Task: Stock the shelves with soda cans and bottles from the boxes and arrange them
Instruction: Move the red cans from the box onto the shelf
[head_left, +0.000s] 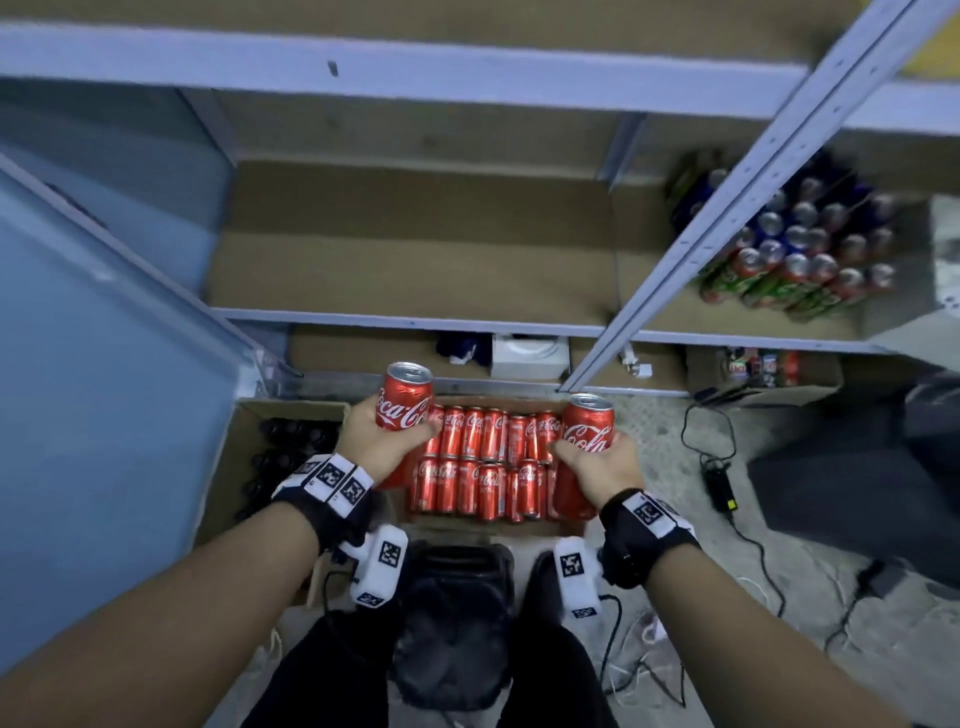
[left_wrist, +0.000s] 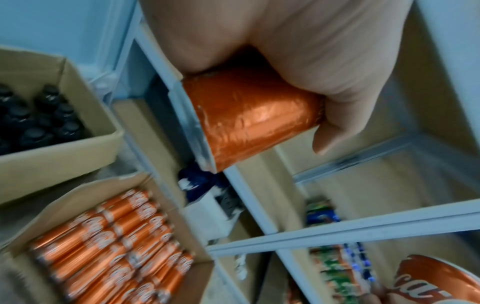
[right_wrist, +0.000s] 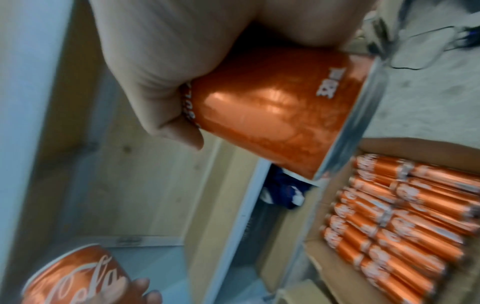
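Observation:
My left hand (head_left: 382, 441) grips a red Coca-Cola can (head_left: 405, 397) upright, above the left end of an open cardboard box (head_left: 498, 402) that holds several more red cans (head_left: 483, 467). Over the box's right end my right hand (head_left: 597, 460) grips a second red can (head_left: 587, 426). The left wrist view shows fingers curled round the can (left_wrist: 249, 115); the right wrist view shows the same grip on the other can (right_wrist: 272, 115). A wooden shelf board (head_left: 415, 275) in front of me is bare.
A box of dark bottles (head_left: 291, 408) stands on the floor at left. Mixed cans (head_left: 805, 249) fill the right-hand shelf behind a grey upright post (head_left: 727, 208). A white carton (head_left: 527, 356) sits on the bottom shelf. Cables and an adapter (head_left: 719, 483) lie on the floor at right.

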